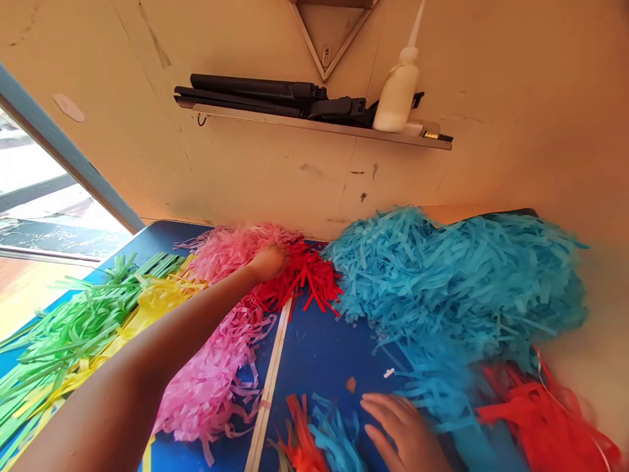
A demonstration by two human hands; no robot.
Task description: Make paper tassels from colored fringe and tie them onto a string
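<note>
My left hand [271, 262] reaches to the back of the blue table. Its fingers are closed on a bunch of red paper fringe [314, 275], though the fingertips are partly hidden. Pink paper fringe [216, 373] lies around that wrist and runs toward the front. Low in the view, my right hand [405, 429] is open, fingers stretched out and slightly apart over the tabletop. Just left of it lie a small blue tassel [337, 432] and an orange-red tassel [302, 436], both cut off by the lower edge.
A large heap of light blue fringe [457, 282] fills the back right, with red strips [550, 419] in front. Green strips [98, 314] and yellow strips [162, 298] lie left. A wall shelf [246, 113] bears a black hair straightener [255, 88] and a glue bottle [397, 95].
</note>
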